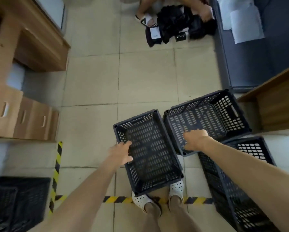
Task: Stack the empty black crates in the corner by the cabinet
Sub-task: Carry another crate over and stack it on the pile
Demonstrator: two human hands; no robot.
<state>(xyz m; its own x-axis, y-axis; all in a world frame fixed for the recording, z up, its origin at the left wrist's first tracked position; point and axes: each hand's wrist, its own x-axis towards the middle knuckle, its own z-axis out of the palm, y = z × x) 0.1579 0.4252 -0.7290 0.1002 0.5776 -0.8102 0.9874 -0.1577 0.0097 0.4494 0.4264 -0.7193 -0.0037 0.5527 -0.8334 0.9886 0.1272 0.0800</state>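
Note:
An empty black perforated crate (pixel 148 153) stands on the tiled floor just in front of my feet. My left hand (pixel 122 153) grips its left rim, fingers curled over the edge. A second black crate (pixel 207 119) sits to its right, slightly farther away. My right hand (pixel 194 139) reaches over that crate's near edge with fingers bent down; whether it grips the rim is unclear. A third black crate (pixel 237 181) lies at the right under my right forearm. Another black crate (pixel 14 201) stands at the lower left.
Cardboard boxes (pixel 23 116) line the left wall below a wooden desk (pixel 31 44). Another wooden unit (pixel 274 101) stands at right. Yellow-black tape (pixel 56 173) marks the floor. A person in sandals (pixel 146 19) sits ahead beside black bags (pixel 179 24).

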